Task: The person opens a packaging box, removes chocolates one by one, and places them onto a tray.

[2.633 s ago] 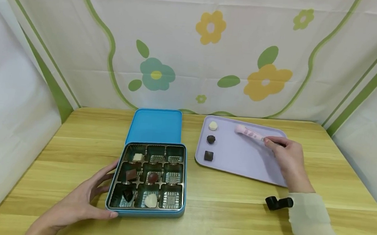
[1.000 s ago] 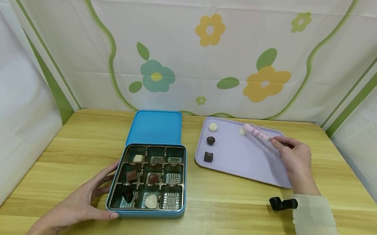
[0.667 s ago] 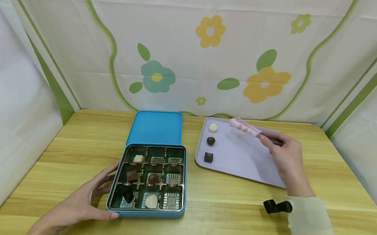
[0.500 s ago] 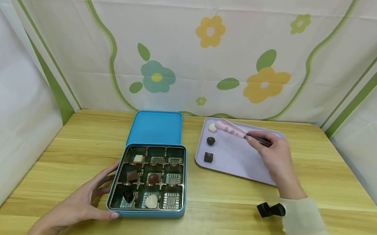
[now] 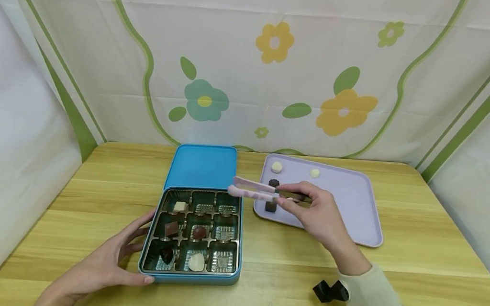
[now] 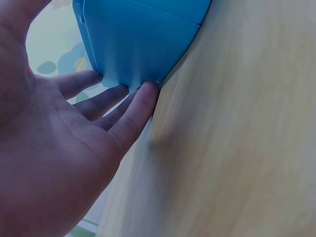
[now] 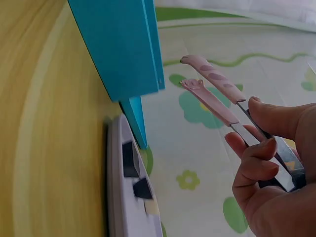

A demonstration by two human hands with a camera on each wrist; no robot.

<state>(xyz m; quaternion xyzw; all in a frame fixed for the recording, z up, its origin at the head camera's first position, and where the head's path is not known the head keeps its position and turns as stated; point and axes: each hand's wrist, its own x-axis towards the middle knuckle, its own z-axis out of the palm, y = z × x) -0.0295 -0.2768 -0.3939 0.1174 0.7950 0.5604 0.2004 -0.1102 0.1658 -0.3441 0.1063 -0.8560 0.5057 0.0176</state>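
My right hand (image 5: 320, 214) grips a pair of pink-tipped metal tongs (image 5: 252, 194), held above the gap between tin and tray. In the right wrist view the paw-shaped tong tips stand apart with nothing between them. My left hand (image 5: 104, 259) rests its fingertips against the left side of the blue tin (image 5: 194, 278), thumb at the front corner. Inside the tin's divided insert lie a white square chocolate (image 5: 180, 206), a brown square one (image 5: 171, 229), a round brown one (image 5: 199, 232), a dark one (image 5: 167, 255) and a white shell-like one (image 5: 196, 262).
A lilac tray (image 5: 345, 199) at the right carries two white chocolates (image 5: 276, 167), a dark round one (image 5: 274, 182) and a dark square one (image 5: 271, 206), partly behind the tongs. The blue lid (image 5: 202, 169) lies behind the tin. A flowered curtain (image 5: 242, 76) hangs at the back.
My right hand has carried the tongs left, from over the tray toward the tin. A white chocolate now shows on the tray where the tong tips were. My left hand has stayed put.
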